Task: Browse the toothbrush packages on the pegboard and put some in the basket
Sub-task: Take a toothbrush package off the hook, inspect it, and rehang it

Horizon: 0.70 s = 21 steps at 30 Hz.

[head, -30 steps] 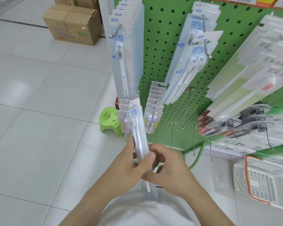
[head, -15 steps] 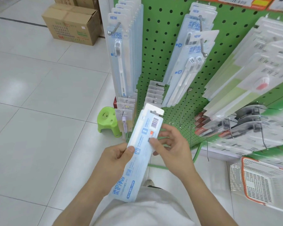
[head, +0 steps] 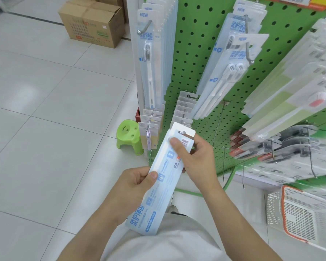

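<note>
Gripping the long pale-blue plastic toothbrush package (head: 159,185) printed side up, the left hand (head: 129,187) pinched its middle edge while the right hand (head: 194,157) clasped its top, thumb across the label, in front of the green perforated pegboard (head: 194,53), the white-and-orange mesh basket (head: 299,215) low at right.

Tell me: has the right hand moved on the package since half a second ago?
Yes. The right hand has slid up the toothbrush package to grip its top, nearer the pegboard.
</note>
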Available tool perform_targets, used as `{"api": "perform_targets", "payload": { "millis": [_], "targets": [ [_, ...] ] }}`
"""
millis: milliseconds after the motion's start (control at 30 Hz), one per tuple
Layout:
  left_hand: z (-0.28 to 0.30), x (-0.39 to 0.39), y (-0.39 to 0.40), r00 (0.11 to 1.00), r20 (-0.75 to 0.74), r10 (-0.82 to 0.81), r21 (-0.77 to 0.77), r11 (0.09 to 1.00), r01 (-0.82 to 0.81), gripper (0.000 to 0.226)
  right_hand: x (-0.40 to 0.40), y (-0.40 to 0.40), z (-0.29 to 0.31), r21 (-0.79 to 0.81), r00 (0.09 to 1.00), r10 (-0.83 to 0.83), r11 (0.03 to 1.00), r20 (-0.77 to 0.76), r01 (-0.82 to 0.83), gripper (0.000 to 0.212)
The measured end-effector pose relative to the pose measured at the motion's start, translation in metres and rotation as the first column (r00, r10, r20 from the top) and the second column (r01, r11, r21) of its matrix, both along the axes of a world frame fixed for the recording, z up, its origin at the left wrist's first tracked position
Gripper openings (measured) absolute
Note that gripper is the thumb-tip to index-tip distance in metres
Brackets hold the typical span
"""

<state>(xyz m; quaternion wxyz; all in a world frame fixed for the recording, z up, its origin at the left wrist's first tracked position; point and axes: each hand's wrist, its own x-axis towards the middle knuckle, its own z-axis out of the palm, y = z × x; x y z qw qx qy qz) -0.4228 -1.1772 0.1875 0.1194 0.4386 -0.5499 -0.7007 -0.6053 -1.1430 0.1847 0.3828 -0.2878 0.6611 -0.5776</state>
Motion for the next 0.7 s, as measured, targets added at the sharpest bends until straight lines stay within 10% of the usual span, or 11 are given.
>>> {"api": "perform_targets", "payload": {
  "millis": [267,467,700],
  "targets": [
    [-0.004,0.003,-0.001,0.999,0.034,-0.036,-0.01,0.999,0.037,0.029,0.002,0.006,-0.009,0.035,0.995,0.088,0.995,0.043,-0.089,0.05],
    [-0.004,0.009,-0.011,0.953,0.179,-0.245,-0.127,0.955,0.27,0.013,-0.004,0.009,-0.012,0.038,0.998,-0.036,0.999,0.049,0.034,0.017],
    [-0.006,0.029,-0.031,0.914,0.3,-0.273,-0.129,0.938,0.322,0.019,-0.018,0.014,-0.024,0.058,0.979,-0.196,0.979,0.05,0.193,0.031]
  ]
}}
